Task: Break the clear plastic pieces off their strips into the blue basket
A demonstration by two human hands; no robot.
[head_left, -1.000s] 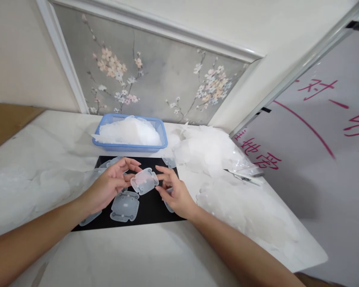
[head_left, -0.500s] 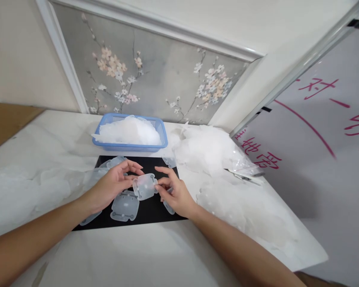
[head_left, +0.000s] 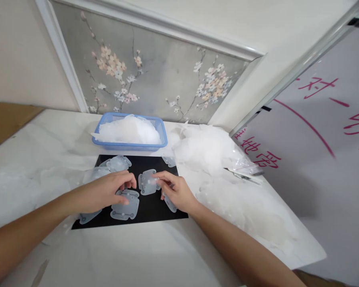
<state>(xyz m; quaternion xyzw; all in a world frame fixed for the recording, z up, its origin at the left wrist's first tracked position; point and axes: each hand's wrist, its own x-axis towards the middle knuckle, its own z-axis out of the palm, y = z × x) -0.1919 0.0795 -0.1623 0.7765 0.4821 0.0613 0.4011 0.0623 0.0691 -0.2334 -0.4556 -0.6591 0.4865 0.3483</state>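
My right hand (head_left: 175, 190) pinches a translucent plastic piece (head_left: 147, 182) by its right edge, above the black mat (head_left: 151, 209). The piece is squarish with notched edges and small round marks. My left hand (head_left: 113, 192) holds nothing; its fingers are bent and the thumb stands apart from them. Just under that thumb, a similar translucent piece (head_left: 125, 211) lies on the mat. Another piece (head_left: 170, 203) is partly hidden below my right hand. More pieces (head_left: 118, 163) lie at the mat's upper left, some behind my left hand.
A blue basket (head_left: 128, 147) heaped with whitish plastic pieces stands behind the mat. A large pile (head_left: 203, 149) sits right of it, beside scissors or a similar metal tool (head_left: 242, 176). More translucent pieces spread left (head_left: 32, 191) and right. A whiteboard (head_left: 332, 179) borders the table's right.
My left hand has let go of the piece and moved left and slightly down. The piece, still in my right hand, has shifted a little right and up.
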